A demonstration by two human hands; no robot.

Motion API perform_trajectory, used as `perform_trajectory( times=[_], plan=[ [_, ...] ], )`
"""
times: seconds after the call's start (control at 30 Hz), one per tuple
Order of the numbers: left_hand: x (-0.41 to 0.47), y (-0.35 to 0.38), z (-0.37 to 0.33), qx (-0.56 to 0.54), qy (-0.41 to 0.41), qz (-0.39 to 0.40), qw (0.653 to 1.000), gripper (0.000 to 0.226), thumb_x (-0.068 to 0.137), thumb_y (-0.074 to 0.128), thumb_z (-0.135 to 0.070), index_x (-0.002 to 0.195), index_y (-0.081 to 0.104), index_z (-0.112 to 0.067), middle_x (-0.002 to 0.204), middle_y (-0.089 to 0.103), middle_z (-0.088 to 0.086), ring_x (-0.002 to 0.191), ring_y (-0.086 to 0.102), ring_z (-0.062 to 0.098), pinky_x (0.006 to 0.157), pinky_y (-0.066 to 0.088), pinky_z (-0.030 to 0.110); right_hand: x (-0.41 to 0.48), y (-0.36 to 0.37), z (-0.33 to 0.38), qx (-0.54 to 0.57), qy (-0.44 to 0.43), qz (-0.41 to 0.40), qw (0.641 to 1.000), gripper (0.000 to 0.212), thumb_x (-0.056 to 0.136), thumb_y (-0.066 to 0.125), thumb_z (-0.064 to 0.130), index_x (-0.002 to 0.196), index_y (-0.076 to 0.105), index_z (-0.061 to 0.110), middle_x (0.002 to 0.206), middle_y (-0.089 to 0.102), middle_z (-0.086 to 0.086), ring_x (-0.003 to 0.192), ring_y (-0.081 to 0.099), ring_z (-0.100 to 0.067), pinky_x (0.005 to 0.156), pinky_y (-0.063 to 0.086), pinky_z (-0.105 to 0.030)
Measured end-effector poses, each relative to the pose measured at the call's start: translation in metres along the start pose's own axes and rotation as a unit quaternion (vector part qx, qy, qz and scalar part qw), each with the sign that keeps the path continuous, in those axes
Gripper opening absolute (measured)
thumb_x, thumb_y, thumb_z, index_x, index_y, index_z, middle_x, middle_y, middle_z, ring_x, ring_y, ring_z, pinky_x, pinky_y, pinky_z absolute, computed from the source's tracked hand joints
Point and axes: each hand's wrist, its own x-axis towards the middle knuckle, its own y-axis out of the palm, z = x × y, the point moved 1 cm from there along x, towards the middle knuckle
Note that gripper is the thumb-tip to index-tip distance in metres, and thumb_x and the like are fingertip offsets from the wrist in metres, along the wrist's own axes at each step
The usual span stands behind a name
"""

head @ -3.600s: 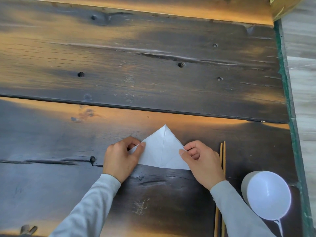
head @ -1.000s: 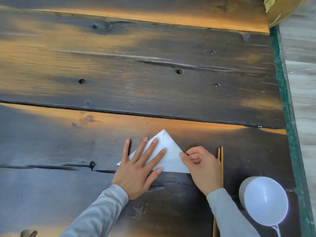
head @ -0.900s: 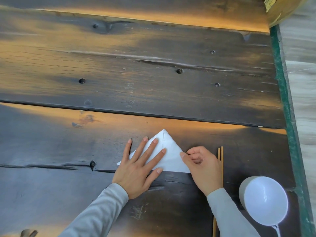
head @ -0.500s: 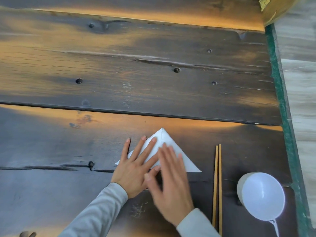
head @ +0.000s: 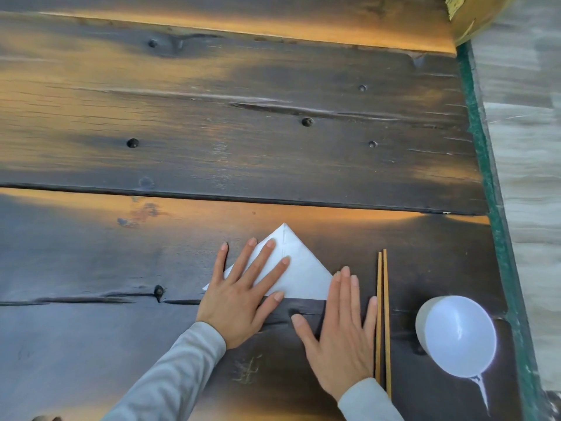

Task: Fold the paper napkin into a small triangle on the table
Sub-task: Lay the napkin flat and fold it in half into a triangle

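A white paper napkin, folded into a triangle with its apex pointing away from me, lies flat on the dark wooden table. My left hand lies flat with fingers spread over the napkin's left half, pressing it down. My right hand lies flat, palm down, with its fingertips on the napkin's lower right corner. Neither hand grips anything.
A pair of wooden chopsticks lies just right of my right hand, pointing away from me. A white bowl stands further right, near the table's green right edge. A yellowish object sits at the far right corner.
My left hand went from pinching the napkin's left corner to lying flat on it. My right hand let go of the right corner, swept flat across the napkin and now rests at its right end.
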Motion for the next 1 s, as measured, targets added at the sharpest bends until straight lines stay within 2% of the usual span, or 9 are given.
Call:
perform_trajectory(
  times=[0.13, 0.27, 0.37, 0.5, 0.6, 0.63, 0.7, 0.8, 1.0],
  plan=[
    [-0.001, -0.002, 0.001, -0.002, 0.0, 0.004, 1.0, 0.06, 0.105, 0.019, -0.056, 0.159, 0.018, -0.033, 0.169, 0.017, 0.002, 0.155, 0.015, 0.03, 0.119, 0.016, 0.067, 0.002, -0.003, -0.002, -0.002, 0.019, 0.005, 1.0, 0.099, 0.092, 0.019, 0.08, 0.157, 0.032, 0.007, 0.166, 0.026, -0.013, 0.152, 0.023, -0.033, 0.119, 0.016, -0.06],
    [-0.003, -0.002, 0.005, -0.007, -0.013, -0.003, 1.0, 0.061, 0.105, 0.017, -0.055, 0.16, 0.016, -0.03, 0.169, 0.014, 0.005, 0.155, 0.015, 0.028, 0.119, 0.015, 0.066, 0.003, -0.004, 0.001, -0.004, 0.024, 0.011, 1.0, 0.1, 0.091, 0.019, 0.081, 0.156, 0.033, 0.007, 0.165, 0.026, -0.013, 0.152, 0.023, -0.034, 0.119, 0.022, -0.063],
    [-0.012, -0.003, 0.021, 0.014, -0.064, -0.006, 0.998, 0.063, 0.104, 0.016, -0.054, 0.16, 0.017, -0.026, 0.169, 0.014, 0.007, 0.155, 0.015, 0.029, 0.12, 0.011, 0.067, 0.004, -0.005, 0.001, -0.006, 0.023, 0.012, 1.0, 0.099, 0.091, 0.018, 0.081, 0.156, 0.033, 0.007, 0.166, 0.025, -0.012, 0.152, 0.023, -0.034, 0.118, 0.025, -0.065],
    [-0.029, -0.005, 0.045, 0.016, -0.139, -0.006, 0.99, 0.063, 0.103, 0.018, -0.047, 0.158, 0.026, -0.016, 0.167, 0.02, 0.009, 0.153, 0.021, 0.032, 0.117, 0.016, 0.07, 0.004, -0.007, 0.001, -0.003, 0.023, 0.006, 1.0, 0.099, 0.091, 0.018, 0.08, 0.156, 0.034, 0.007, 0.164, 0.027, -0.013, 0.15, 0.026, -0.035, 0.117, 0.025, -0.066],
    [-0.036, -0.006, 0.044, 0.007, -0.183, -0.037, 0.982, 0.066, 0.101, 0.024, -0.045, 0.155, 0.031, -0.008, 0.165, 0.025, 0.012, 0.152, 0.024, 0.033, 0.117, 0.013, 0.071, 0.004, -0.007, 0.001, 0.001, 0.02, -0.004, 1.0, 0.097, 0.092, 0.017, 0.08, 0.157, 0.027, 0.009, 0.165, 0.025, -0.013, 0.151, 0.024, -0.035, 0.117, 0.024, -0.066],
    [-0.037, -0.006, 0.039, 0.007, -0.174, -0.052, 0.983, 0.067, 0.101, 0.025, -0.046, 0.156, 0.03, -0.006, 0.165, 0.025, 0.013, 0.152, 0.023, 0.033, 0.117, 0.012, 0.071, 0.003, -0.006, 0.001, 0.0, 0.019, -0.005, 1.0, 0.097, 0.092, 0.017, 0.08, 0.158, 0.025, 0.009, 0.166, 0.023, -0.012, 0.152, 0.022, -0.034, 0.118, 0.023, -0.066],
    [-0.039, -0.004, 0.019, 0.005, -0.097, -0.073, 0.993, 0.065, 0.104, 0.027, -0.046, 0.158, 0.024, -0.01, 0.167, 0.02, 0.012, 0.154, 0.019, 0.033, 0.118, 0.013, 0.07, 0.002, -0.004, 0.0, -0.003, 0.016, -0.002, 1.0, 0.097, 0.093, 0.017, 0.079, 0.159, 0.022, 0.009, 0.167, 0.018, -0.012, 0.153, 0.017, -0.032, 0.12, 0.021, -0.065],
    [-0.037, 0.004, -0.011, 0.002, 0.008, -0.053, 0.999, 0.062, 0.106, 0.026, -0.047, 0.16, 0.018, -0.019, 0.169, 0.013, 0.009, 0.155, 0.014, 0.032, 0.117, 0.019, 0.068, 0.001, 0.002, -0.002, -0.007, 0.016, 0.002, 1.0, 0.098, 0.093, 0.019, 0.079, 0.161, 0.018, 0.008, 0.169, 0.012, -0.01, 0.155, 0.011, -0.03, 0.122, 0.014, -0.062],
    [-0.032, 0.014, -0.022, 0.003, -0.027, -0.024, 0.999, 0.067, 0.103, 0.024, -0.06, 0.16, 0.016, -0.026, 0.17, 0.013, 0.004, 0.156, 0.012, 0.029, 0.12, 0.019, 0.062, 0.0, 0.001, -0.001, -0.006, 0.003, -0.013, 1.0, 0.091, 0.098, 0.015, 0.072, 0.159, 0.022, 0.006, 0.168, 0.016, -0.015, 0.154, 0.014, -0.034, 0.12, 0.018, -0.064]
  ],
)
